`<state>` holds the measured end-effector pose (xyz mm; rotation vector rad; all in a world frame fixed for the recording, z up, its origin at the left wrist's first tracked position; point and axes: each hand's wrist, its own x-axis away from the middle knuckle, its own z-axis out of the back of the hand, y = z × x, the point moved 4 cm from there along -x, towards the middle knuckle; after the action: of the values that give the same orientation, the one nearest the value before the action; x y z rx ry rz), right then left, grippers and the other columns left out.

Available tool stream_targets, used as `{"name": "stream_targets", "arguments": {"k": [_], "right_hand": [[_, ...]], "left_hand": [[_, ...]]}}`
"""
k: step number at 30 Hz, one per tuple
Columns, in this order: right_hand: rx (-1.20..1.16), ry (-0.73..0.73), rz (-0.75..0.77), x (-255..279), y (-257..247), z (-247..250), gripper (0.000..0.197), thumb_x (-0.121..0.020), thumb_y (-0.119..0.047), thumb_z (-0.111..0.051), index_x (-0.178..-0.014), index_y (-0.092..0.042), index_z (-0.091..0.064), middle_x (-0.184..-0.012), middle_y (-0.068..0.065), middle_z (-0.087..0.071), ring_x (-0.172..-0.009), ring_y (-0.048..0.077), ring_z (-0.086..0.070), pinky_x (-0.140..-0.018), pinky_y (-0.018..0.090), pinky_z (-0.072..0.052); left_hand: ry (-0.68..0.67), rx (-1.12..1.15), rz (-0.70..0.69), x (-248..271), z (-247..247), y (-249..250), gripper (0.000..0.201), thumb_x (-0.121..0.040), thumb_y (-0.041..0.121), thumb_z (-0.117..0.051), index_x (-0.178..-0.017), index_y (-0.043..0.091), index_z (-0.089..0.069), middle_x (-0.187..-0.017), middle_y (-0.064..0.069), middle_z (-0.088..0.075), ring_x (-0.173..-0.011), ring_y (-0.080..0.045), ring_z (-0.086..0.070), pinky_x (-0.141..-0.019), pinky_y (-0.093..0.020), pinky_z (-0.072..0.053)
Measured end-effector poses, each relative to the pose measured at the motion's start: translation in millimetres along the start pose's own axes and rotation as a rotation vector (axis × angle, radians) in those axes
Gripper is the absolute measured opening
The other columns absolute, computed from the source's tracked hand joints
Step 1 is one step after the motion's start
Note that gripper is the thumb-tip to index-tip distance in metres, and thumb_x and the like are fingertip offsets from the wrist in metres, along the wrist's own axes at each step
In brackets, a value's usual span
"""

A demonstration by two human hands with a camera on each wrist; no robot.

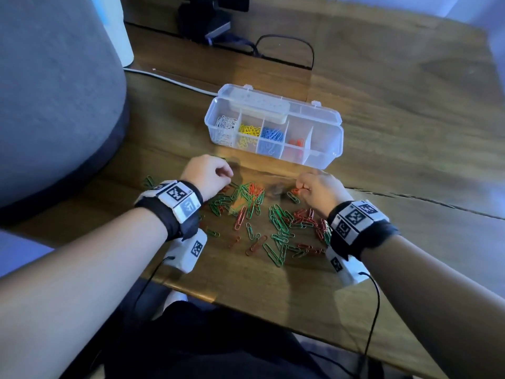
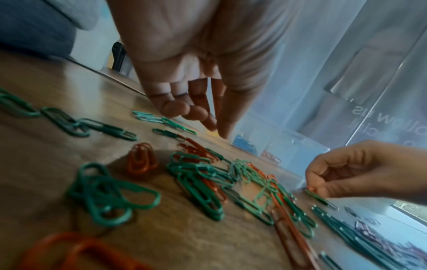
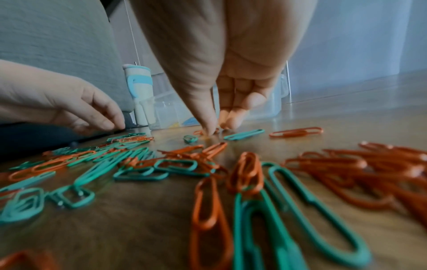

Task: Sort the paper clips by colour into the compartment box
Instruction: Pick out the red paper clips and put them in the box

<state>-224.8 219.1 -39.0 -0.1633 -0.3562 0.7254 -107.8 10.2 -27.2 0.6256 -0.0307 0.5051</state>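
The clear compartment box (image 1: 332,138) stands open beyond my hands, with white, yellow, blue and red clips in separate compartments and the rightmost one empty. Red and green paper clips (image 1: 273,222) lie mixed on the wooden table between my wrists. My right hand (image 3: 216,128) pinches a red clip (image 3: 198,132) against the table with thumb and forefinger; the pinch (image 1: 300,187) shows in the head view too. My left hand (image 2: 217,130) points its curled fingers down at the table beside some green clips (image 2: 161,118). Nothing shows plainly between its fingertips.
A grey cushion (image 1: 54,91) fills the left side. A white cable (image 1: 169,80) and a black cable loop (image 1: 287,45) lie behind the box, near a dark device (image 1: 207,20). The table's near edge (image 1: 246,310) runs just below my wrists.
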Motion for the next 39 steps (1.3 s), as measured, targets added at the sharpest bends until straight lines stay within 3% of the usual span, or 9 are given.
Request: {"name": "stream_targets", "arguments": {"k": [5, 13, 19, 22, 24, 27, 30, 33, 39], "right_hand": [[-0.093, -0.014, -0.054, -2, -4, 4, 0.012, -0.086, -0.009, -0.05, -0.08, -0.011, -0.06, -0.089, 0.007, -0.063, -0.078, 0.023, -0.058, -0.072, 0.031, -0.048], [-1.442, -0.015, -0.301, 5, -20, 6, 0.026, -0.078, 0.016, -0.051, -0.071, -0.009, -0.052, -0.065, 0.007, -0.053, -0.059, 0.017, -0.047, -0.055, 0.024, -0.038], [-1.67, -0.209, -0.409, 0, -30, -10, 0.024, -0.077, 0.004, -0.031, -0.079, -0.007, -0.052, -0.064, 0.003, -0.039, -0.054, 0.014, -0.038, -0.045, 0.021, -0.037], [-1.482, -0.155, -0.449, -6, -32, -17, 0.012, -0.083, -0.005, -0.048, -0.073, -0.01, -0.052, -0.056, -0.001, -0.041, -0.043, 0.01, -0.037, -0.037, 0.017, -0.031], [-1.098, -0.054, -0.321, -10, -38, -14, 0.006, -0.085, -0.008, -0.059, -0.08, -0.012, -0.06, -0.056, -0.006, -0.047, -0.036, 0.004, -0.039, -0.034, 0.015, -0.03], [-0.525, -0.033, -0.056, -17, -55, -9, 0.013, -0.086, -0.016, -0.062, -0.097, -0.019, -0.068, -0.079, -0.012, -0.059, -0.054, -0.001, -0.054, -0.054, 0.015, -0.043], [-0.146, -0.095, 0.094, -20, -67, -9, 0.019, -0.089, -0.022, -0.057, -0.106, -0.026, -0.065, -0.104, -0.006, -0.064, -0.085, 0.015, -0.061, -0.077, 0.025, -0.05], [-0.017, -0.109, 0.083, -22, -66, -10, 0.017, -0.091, -0.024, -0.05, -0.102, -0.028, -0.062, -0.107, 0.001, -0.064, -0.089, 0.025, -0.062, -0.078, 0.032, -0.052], [-0.087, -0.189, -0.04, -28, -53, -7, 0.009, -0.09, -0.019, -0.055, -0.087, -0.017, -0.063, -0.095, 0.004, -0.064, -0.077, 0.018, -0.059, -0.063, 0.025, -0.048]], "left_hand": [[-0.055, -0.042, -0.024, 1, -18, 16, 0.01, -0.082, 0.026, -0.068, -0.089, 0.019, -0.071, -0.082, 0.008, -0.062, -0.083, -0.013, -0.059, -0.077, -0.023, -0.046], [-0.094, -0.103, -0.033, -2, -24, 25, 0.009, -0.086, 0.021, -0.062, -0.083, 0.015, -0.068, -0.083, 0.004, -0.06, -0.082, -0.017, -0.058, -0.074, -0.026, -0.046], [-0.053, 0.009, -0.021, 0, -16, 8, 0.007, -0.087, 0.015, -0.061, -0.086, 0.01, -0.067, -0.084, 0.002, -0.059, -0.083, -0.016, -0.055, -0.074, -0.025, -0.041], [0.006, 0.068, 0.013, -4, -9, 0, 0.007, -0.087, 0.014, -0.06, -0.086, 0.01, -0.066, -0.083, 0.002, -0.059, -0.08, -0.013, -0.052, -0.072, -0.023, -0.038], [0.038, 0.058, 0.021, -6, -5, -3, 0.008, -0.086, 0.015, -0.061, -0.085, 0.011, -0.068, -0.082, 0.003, -0.061, -0.079, -0.013, -0.053, -0.071, -0.021, -0.036], [-0.017, -0.025, -0.014, -6, -10, 0, 0.008, -0.084, 0.022, -0.064, -0.083, 0.015, -0.068, -0.085, 0.003, -0.064, -0.083, -0.015, -0.058, -0.074, -0.025, -0.044], [-0.101, -0.146, -0.034, -8, -18, 7, 0.007, -0.083, 0.028, -0.065, -0.082, 0.021, -0.065, -0.096, 0.0, -0.064, -0.092, -0.019, -0.06, -0.082, -0.031, -0.049], [-0.14, -0.213, -0.051, -11, -21, 13, 0.006, -0.084, 0.025, -0.061, -0.078, 0.025, -0.062, -0.108, -0.003, -0.063, -0.098, -0.021, -0.059, -0.083, -0.031, -0.048], [-0.088, 0.104, -0.01, -18, -7, 17, 0.004, -0.081, 0.02, -0.068, -0.078, 0.019, -0.071, -0.078, 0.009, -0.061, -0.079, -0.01, -0.055, -0.071, -0.02, -0.036]]}}
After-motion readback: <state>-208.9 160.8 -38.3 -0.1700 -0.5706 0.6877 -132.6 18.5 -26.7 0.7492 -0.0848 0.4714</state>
